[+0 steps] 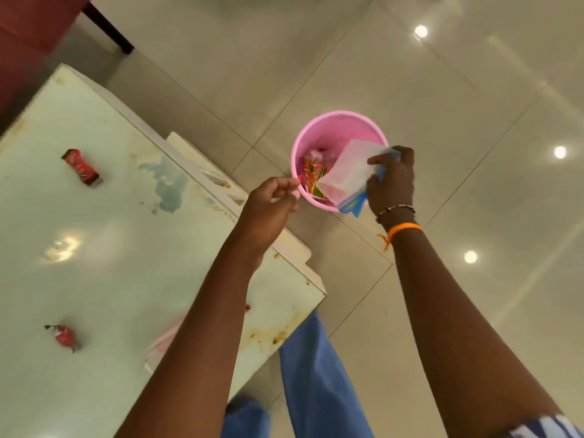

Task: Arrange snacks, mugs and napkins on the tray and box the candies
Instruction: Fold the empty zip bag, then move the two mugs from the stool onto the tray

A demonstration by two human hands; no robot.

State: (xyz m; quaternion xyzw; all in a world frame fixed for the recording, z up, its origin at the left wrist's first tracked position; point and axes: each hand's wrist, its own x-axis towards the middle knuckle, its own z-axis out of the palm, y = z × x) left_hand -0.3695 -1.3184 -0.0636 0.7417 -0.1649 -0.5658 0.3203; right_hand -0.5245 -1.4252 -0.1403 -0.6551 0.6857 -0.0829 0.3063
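Note:
A pink bucket (319, 128) stands on the floor beside the table's corner. Inside it lie a red and green snack packet (314, 177) and some pink stuff. My right hand (393, 181) is shut on a pack of napkins (350, 172), white and pink with a blue wrapper, held over the bucket's rim. My left hand (271, 207) hovers at the bucket's near edge with fingers loosely curled and nothing visible in them. Two red wrapped candies (81, 166) (64, 336) lie on the white table (126, 248). A pink item (167, 338) on the table is partly hidden under my left forearm.
The table top is stained near its corner and edge. A dark red chair (28, 30) stands at the far left. Glossy floor tiles (442, 90) spread around the bucket. My blue trouser legs (313, 380) are below the table's corner.

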